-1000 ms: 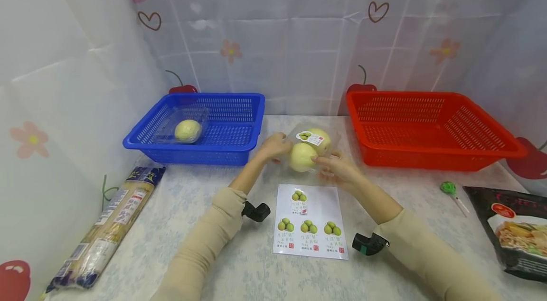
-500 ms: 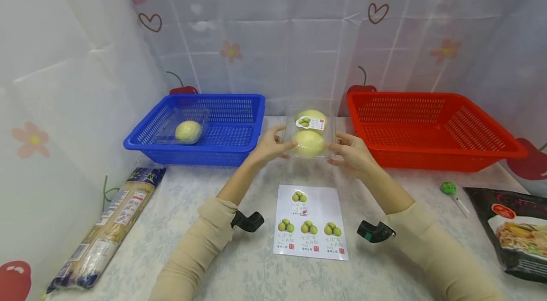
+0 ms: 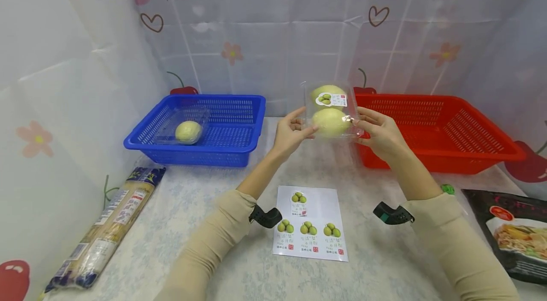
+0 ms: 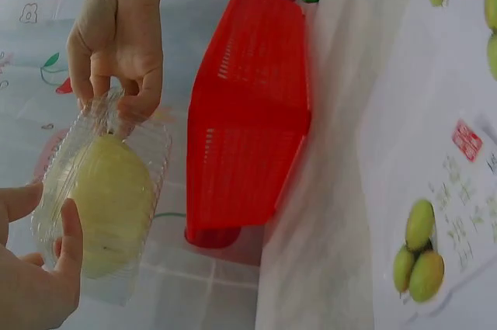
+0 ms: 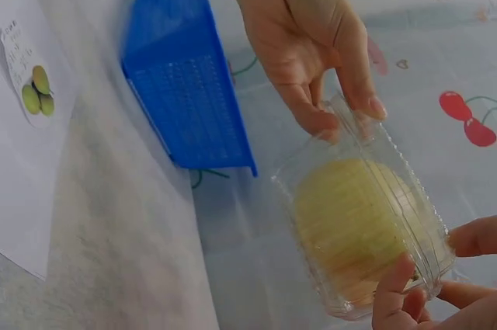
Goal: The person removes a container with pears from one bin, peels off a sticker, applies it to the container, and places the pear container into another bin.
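Observation:
A clear plastic clamshell box (image 3: 308,98) with two pale yellow-green fruits (image 3: 331,121) inside is held up off the table, beside the red basket. A label (image 3: 332,99) printed with green fruits is on its lid. My left hand (image 3: 290,134) pinches the box by its left edge, and my right hand (image 3: 380,131) pinches its right edge. In the left wrist view the box (image 4: 159,140) hangs between both hands, thumbs on one face and fingers behind. The right wrist view shows the same box (image 5: 311,190) from the other side.
A blue basket (image 3: 192,155) at left holds another clear box with one pale fruit (image 3: 188,131). The red basket (image 3: 436,161) stands at right. A label sheet (image 3: 309,222) lies in front. Noodle packs (image 3: 107,230), a black food bag (image 3: 513,234) and a green lollipop (image 3: 447,189) lie at the sides.
Both hands have squared up the box, lifted it off the table and carried it up and to the right, towards the red basket.

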Tool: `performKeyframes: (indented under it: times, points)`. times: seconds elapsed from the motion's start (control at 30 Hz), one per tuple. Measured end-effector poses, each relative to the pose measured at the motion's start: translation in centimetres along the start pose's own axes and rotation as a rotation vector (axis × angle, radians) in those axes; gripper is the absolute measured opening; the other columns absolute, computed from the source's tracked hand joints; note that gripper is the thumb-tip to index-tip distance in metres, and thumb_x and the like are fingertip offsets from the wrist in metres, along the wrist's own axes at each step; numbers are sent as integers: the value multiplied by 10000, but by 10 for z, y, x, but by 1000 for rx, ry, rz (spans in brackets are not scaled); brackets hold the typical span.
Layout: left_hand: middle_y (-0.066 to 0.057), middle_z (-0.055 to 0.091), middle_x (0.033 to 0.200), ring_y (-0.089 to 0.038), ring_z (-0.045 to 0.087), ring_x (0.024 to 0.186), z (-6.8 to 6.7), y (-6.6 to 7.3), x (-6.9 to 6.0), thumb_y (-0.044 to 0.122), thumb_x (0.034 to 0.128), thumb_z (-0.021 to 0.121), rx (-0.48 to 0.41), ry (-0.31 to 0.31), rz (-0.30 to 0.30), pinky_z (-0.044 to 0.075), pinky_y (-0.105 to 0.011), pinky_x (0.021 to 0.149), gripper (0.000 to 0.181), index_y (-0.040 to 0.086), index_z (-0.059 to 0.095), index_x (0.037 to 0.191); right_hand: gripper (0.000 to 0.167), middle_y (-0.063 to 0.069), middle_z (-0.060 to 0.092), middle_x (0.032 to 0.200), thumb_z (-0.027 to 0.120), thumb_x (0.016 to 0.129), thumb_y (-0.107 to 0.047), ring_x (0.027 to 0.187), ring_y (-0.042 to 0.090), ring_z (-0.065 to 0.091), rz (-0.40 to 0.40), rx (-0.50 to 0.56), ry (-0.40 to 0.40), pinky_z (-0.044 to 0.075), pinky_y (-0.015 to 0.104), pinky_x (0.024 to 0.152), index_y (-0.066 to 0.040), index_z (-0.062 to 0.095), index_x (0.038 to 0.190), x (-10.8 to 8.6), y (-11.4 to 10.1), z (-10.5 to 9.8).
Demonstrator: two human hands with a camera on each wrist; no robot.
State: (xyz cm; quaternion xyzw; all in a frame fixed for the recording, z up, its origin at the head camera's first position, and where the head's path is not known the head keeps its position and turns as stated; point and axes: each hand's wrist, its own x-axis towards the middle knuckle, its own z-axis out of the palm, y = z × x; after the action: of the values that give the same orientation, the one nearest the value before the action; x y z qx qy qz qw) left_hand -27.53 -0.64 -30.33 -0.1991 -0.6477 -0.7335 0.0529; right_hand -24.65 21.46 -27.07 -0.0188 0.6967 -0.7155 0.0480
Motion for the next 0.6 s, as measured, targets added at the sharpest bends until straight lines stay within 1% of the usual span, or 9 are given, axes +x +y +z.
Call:
performKeyframes:
  times: [0.07, 0.13, 0.27, 0.3, 0.37, 0.47, 0.57, 0.6]
  points:
    - [-77, 425, 913, -86, 534, 659, 11, 0, 4, -70, 785, 696, 0, 42, 5, 579, -327, 685, 605, -86, 450, 1338, 639, -4, 426, 1213, 596, 927, -239, 1087, 174, 449, -3, 12, 4, 506, 262, 887, -119, 300, 1479, 1, -3, -8]
    - [-85, 454, 944, -79, 542, 681, 22, -1, 8, -42, 774, 723, 8, 96, 5, 579, -334, 685, 570, -87, 500, 1297, 633, -11, 451, 1210, 603, 922, -247, 1066, 165, 454, -8, 24, 9, 523, 216, 806, -123, 317, 1473, 2, -6, -16]
    - [-130, 540, 1006, -90, 532, 769, 42, -3, 17, 7, 741, 776, 19, 192, 7, 578, -305, 661, 491, -86, 597, 1189, 601, -42, 543, 1124, 635, 902, -224, 990, 150, 483, -28, 91, 30, 522, 199, 735, -115, 384, 1437, 5, -11, -33]
    - [-154, 559, 1017, -97, 527, 788, 46, -3, 20, 10, 733, 783, 19, 207, 13, 578, -302, 652, 474, -93, 611, 1163, 590, -44, 567, 1099, 647, 895, -218, 969, 148, 492, -32, 109, 39, 522, 201, 723, -109, 406, 1423, 6, -12, -37]
    - [-196, 591, 1021, -115, 556, 788, 55, -4, 25, 21, 723, 795, 29, 228, 21, 572, -266, 619, 447, -97, 634, 1123, 578, -42, 581, 1071, 662, 884, -213, 947, 149, 492, -33, 135, 61, 521, 203, 712, -114, 432, 1405, 7, -14, -45]
    - [-247, 613, 1033, -138, 592, 746, 68, -4, 32, 40, 723, 800, 61, 233, 32, 558, -227, 574, 420, -90, 654, 1094, 591, -58, 534, 1097, 672, 875, -212, 953, 141, 460, -28, 149, 91, 520, 196, 703, -137, 436, 1413, 9, -18, -57]
    - [-246, 637, 1026, -137, 601, 711, 79, -4, 40, 71, 724, 807, 120, 229, 37, 521, -162, 560, 401, -62, 675, 1079, 584, -56, 534, 1067, 677, 870, -216, 900, 127, 483, -25, 160, 126, 528, 200, 691, -153, 454, 1406, 10, -20, -69]
    - [-241, 642, 1019, -135, 595, 708, 82, -3, 43, 72, 727, 805, 125, 225, 31, 508, -151, 551, 392, -57, 680, 1075, 556, -55, 528, 1056, 680, 866, -215, 871, 122, 488, -26, 168, 138, 529, 203, 680, -159, 486, 1384, 11, -21, -73]
